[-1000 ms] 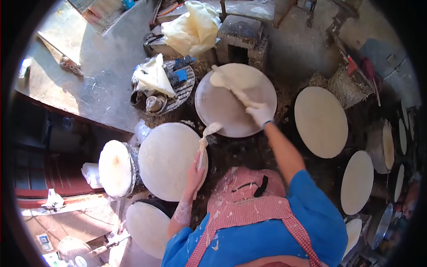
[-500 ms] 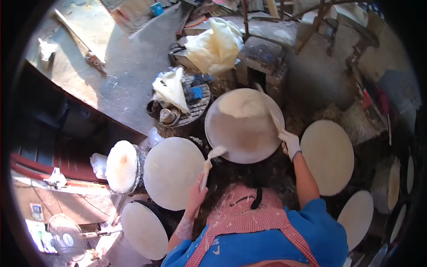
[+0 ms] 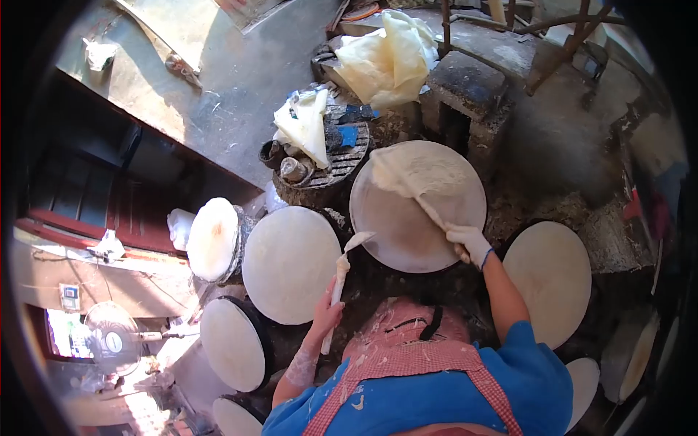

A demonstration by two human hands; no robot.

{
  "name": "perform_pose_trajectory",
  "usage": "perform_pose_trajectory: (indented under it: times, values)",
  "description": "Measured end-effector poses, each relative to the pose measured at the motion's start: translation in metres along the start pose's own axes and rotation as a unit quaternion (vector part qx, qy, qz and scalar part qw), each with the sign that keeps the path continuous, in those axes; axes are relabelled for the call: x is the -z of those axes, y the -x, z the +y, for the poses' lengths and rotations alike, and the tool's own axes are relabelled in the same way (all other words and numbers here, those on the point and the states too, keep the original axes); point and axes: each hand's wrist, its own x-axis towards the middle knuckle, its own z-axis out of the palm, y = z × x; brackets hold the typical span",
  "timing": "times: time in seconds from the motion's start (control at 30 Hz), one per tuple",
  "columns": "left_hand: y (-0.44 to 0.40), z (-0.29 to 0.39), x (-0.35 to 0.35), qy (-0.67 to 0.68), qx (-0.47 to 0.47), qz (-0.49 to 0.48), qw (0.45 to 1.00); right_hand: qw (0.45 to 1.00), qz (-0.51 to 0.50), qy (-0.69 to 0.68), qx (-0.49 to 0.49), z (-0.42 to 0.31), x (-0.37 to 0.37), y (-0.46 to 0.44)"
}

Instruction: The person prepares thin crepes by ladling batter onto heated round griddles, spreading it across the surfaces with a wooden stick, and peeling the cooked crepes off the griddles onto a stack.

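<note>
My left hand (image 3: 327, 312) is wrapped round the pale handle of a batter-smeared ladle (image 3: 358, 240), whose head is near the lower left edge of a large round griddle (image 3: 392, 248). My right hand (image 3: 472, 243), in a white glove, grips a batter-coated spreader (image 3: 429, 210). It slants up and left across the griddle, its wide end at the upper left part. Pale batter (image 3: 440, 174) covers the upper part of the griddle; the lower part looks thin and greyish brown. Whether the spreader's whole edge touches the batter I cannot tell.
Several round pale-coated griddles surround me, including one at left (image 3: 291, 265) and one at right (image 3: 549, 283). A round grate (image 3: 349, 163) with cups and a pale sheet stands beyond. Crumpled yellowish sheeting (image 3: 385, 62) lies farther back. A fan (image 3: 114, 340) stands far left.
The spreader has swung from the griddle's right side to its upper left, and the batter there is spread wider. The ladle's head has tilted upward. The whole view has shifted slightly.
</note>
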Motion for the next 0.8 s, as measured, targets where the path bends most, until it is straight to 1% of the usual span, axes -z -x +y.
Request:
perform_pose_trajectory:
  times: [0.03, 0.07, 0.13, 0.17, 0.2, 0.23, 0.27, 0.33, 0.37, 0.4, 0.43, 0.47, 0.53, 0.6, 0.63, 0.67, 0.73, 0.77, 0.8]
  values:
    - [0.004, 0.006, -0.002, 0.084, 0.035, -0.018, 0.996, 0.999, -0.043, -0.006, -0.011, 0.008, 0.005, -0.001]
    - [0.013, 0.011, -0.003, 0.086, 0.034, -0.013, 0.996, 0.999, -0.048, -0.003, -0.010, 0.006, 0.015, 0.003]
    - [0.032, 0.024, -0.002, 0.249, 0.013, -0.041, 0.967, 0.993, -0.063, 0.093, -0.021, -0.010, 0.048, 0.010]
    - [0.038, 0.035, -0.003, 0.249, 0.007, -0.037, 0.968, 0.996, -0.022, 0.081, 0.003, -0.011, 0.070, -0.007]
    - [0.047, 0.044, -0.007, 0.298, 0.000, -0.047, 0.953, 0.997, 0.020, 0.066, 0.024, -0.009, 0.086, -0.026]
    - [0.052, 0.048, -0.009, 0.346, -0.004, -0.058, 0.936, 0.996, 0.028, -0.011, 0.082, -0.026, 0.077, -0.024]
    - [0.052, 0.045, -0.011, 0.345, 0.000, -0.054, 0.937, 0.998, 0.040, -0.012, 0.050, -0.035, 0.070, -0.033]
    - [0.047, 0.034, -0.010, 0.424, 0.043, -0.070, 0.902, 0.996, -0.051, 0.074, -0.013, -0.036, 0.056, -0.043]
    - [0.046, 0.033, -0.011, 0.427, 0.069, -0.068, 0.899, 0.993, -0.078, 0.083, -0.026, -0.033, 0.049, -0.038]
    - [0.049, 0.029, -0.011, 0.431, 0.069, -0.063, 0.898, 0.989, -0.104, 0.095, -0.039, -0.028, 0.045, -0.027]
    - [0.052, 0.024, -0.012, 0.450, 0.084, -0.065, 0.886, 0.989, -0.102, 0.063, -0.081, -0.023, 0.049, -0.019]
    - [0.054, 0.019, -0.014, 0.470, 0.097, -0.067, 0.875, 0.984, -0.142, 0.110, -0.006, 0.000, 0.067, -0.032]
    - [0.062, 0.012, -0.016, 0.495, 0.098, -0.060, 0.861, 0.979, -0.143, 0.140, -0.043, -0.028, 0.085, -0.019]
    - [0.072, 0.005, -0.016, 0.536, 0.108, -0.045, 0.836, 0.990, -0.079, 0.118, -0.018, -0.045, 0.092, -0.047]
    - [0.076, 0.003, -0.016, 0.552, 0.109, -0.051, 0.825, 0.994, -0.060, 0.085, 0.012, -0.057, 0.088, -0.058]
    - [0.078, 0.002, -0.018, 0.552, 0.112, -0.046, 0.825, 0.989, -0.026, 0.131, 0.056, -0.067, 0.075, -0.068]
    - [0.081, -0.004, -0.021, 0.621, 0.098, -0.085, 0.773, 0.977, -0.091, 0.192, -0.030, -0.086, 0.057, -0.074]
    - [0.082, -0.010, -0.021, 0.629, 0.114, -0.072, 0.766, 0.972, -0.127, 0.194, -0.035, -0.082, 0.056, -0.072]
    - [0.082, -0.016, -0.021, 0.650, 0.101, -0.118, 0.744, 0.966, -0.164, 0.196, -0.043, -0.074, 0.058, -0.066]
